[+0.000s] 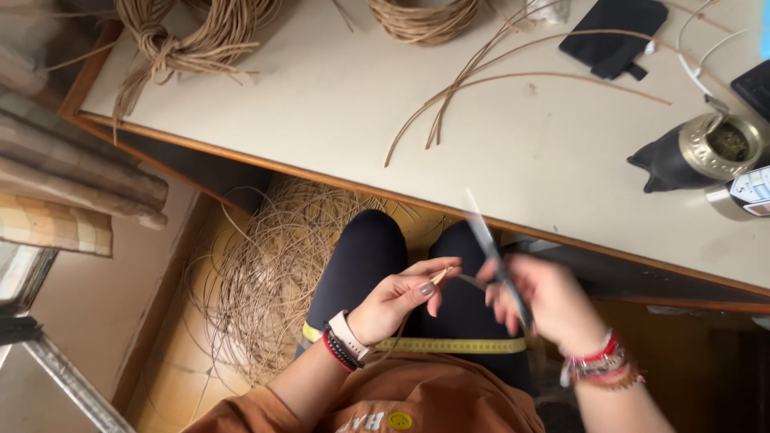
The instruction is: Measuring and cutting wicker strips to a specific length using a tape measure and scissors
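At the lower centre of the frame, over our dark-trousered lap, our left hand (399,298) pinches the end of a thin reed strand (439,276) between thumb and forefinger, the tip poking out just right of the fingertips. Just beside it, our right hand (547,301) is closed around a pair of scissors (491,248), blurred, their blades pointing up toward the table edge (337,178). A yellow measuring tape (449,345) lies across our thighs below both hands. Loose reed (265,273) coils on the floor at left.
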